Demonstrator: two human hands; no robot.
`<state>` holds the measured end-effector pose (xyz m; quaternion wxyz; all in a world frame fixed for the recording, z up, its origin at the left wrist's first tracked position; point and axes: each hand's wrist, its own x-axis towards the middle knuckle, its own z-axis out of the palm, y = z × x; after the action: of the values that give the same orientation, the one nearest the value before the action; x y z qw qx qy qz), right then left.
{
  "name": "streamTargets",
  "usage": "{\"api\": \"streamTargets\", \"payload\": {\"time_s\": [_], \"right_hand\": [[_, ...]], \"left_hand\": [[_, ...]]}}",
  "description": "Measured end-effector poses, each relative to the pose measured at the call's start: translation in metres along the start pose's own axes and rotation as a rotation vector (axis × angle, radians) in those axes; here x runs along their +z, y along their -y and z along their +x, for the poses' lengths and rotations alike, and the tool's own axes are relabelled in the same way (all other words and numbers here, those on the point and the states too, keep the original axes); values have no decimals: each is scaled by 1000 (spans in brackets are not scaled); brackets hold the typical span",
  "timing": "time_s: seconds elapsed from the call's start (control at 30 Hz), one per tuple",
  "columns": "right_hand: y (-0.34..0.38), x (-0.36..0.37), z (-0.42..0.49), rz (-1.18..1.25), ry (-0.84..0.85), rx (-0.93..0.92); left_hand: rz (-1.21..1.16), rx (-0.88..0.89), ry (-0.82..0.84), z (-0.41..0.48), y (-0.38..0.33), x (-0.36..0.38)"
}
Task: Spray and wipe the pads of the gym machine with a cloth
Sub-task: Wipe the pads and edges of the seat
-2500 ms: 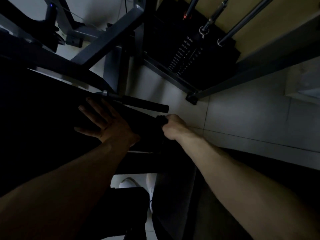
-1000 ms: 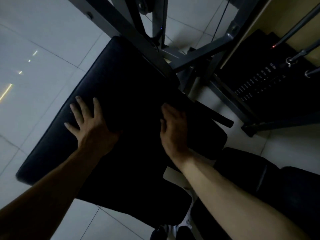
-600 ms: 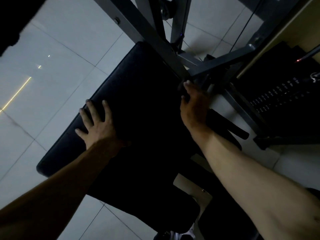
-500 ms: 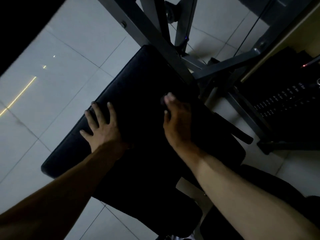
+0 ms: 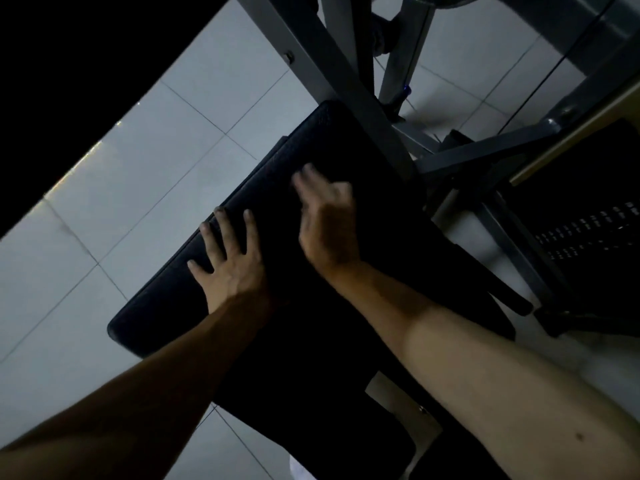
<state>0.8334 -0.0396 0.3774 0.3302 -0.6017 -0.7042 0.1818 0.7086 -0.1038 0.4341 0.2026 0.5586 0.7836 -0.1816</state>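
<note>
A long black pad (image 5: 346,150) of the gym machine slants from lower left to upper right across the head view. My left hand (image 5: 228,261) rests flat on the pad near its left edge, fingers spread. My right hand (image 5: 327,223) lies on the pad just right of the left hand. It is motion-blurred, with its fingers reaching up-left along the surface. In this dim light I cannot make out a cloth under it against the black pad. No spray bottle is in view.
Grey steel frame bars (image 5: 332,64) cross above the pad's far end. A black weight stack (image 5: 588,230) stands at the right, with a black handle grip (image 5: 502,292) beside the pad. Pale floor tiles (image 5: 138,202) lie to the left, under a large dark shape (image 5: 69,64).
My right hand has slid left across the pad from near the frame toward my left hand. The left hand has stayed planted. The view has tilted toward the pad's far end.
</note>
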Motion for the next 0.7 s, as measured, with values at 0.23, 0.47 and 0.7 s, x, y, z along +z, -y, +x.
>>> {"api": "streamTargets", "payload": {"time_s": [0.23, 0.47, 0.7], "right_hand": [[-42, -22, 63, -121, 1, -176], [-7, 6, 54, 23, -8, 48], [69, 35, -68, 96, 301, -222]], "left_hand": [[-11, 15, 3, 3, 2, 3], [-43, 53, -61, -1, 8, -1], [-523, 118, -315, -51, 82, 15]]}}
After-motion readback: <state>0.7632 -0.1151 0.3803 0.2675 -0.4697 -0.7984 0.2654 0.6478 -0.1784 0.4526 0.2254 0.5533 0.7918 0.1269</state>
